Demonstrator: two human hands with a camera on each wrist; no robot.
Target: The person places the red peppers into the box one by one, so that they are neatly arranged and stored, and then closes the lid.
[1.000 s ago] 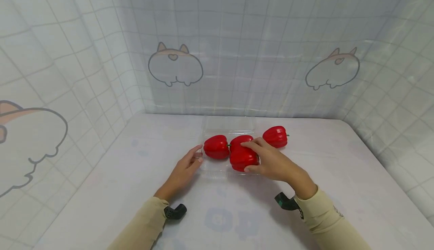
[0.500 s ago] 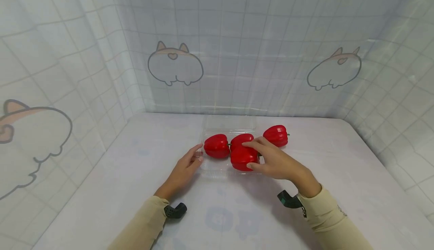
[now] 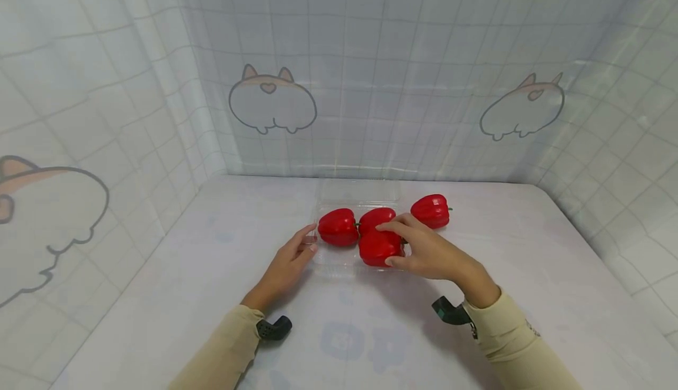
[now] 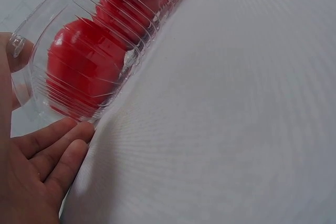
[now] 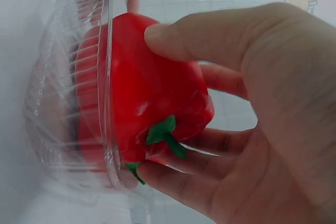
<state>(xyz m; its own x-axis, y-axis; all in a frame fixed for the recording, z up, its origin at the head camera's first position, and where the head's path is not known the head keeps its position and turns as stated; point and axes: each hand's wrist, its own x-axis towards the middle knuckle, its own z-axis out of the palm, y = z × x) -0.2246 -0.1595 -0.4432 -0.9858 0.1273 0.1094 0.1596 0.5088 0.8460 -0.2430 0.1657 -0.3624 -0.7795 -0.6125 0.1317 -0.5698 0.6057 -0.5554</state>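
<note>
A clear plastic clamshell box lies with its lid raised behind, two red bell peppers side by side in it: the left pepper and the back one. My right hand grips a third bell pepper at the box's near right, thumb on one side and fingers round the other. In the right wrist view this pepper stands partly above the box rim, its green stem toward my palm. My left hand touches the box's left end, fingers fairly straight against the plastic.
Another red bell pepper lies on the white table, right of the box and behind my right hand. The box's clear lid reaches back toward the tiled-pattern curtain, which also rises at both sides.
My right hand and its pepper have barely shifted over the box, with the thumb slightly repositioned on the pepper. The left hand and the other peppers stay in place.
</note>
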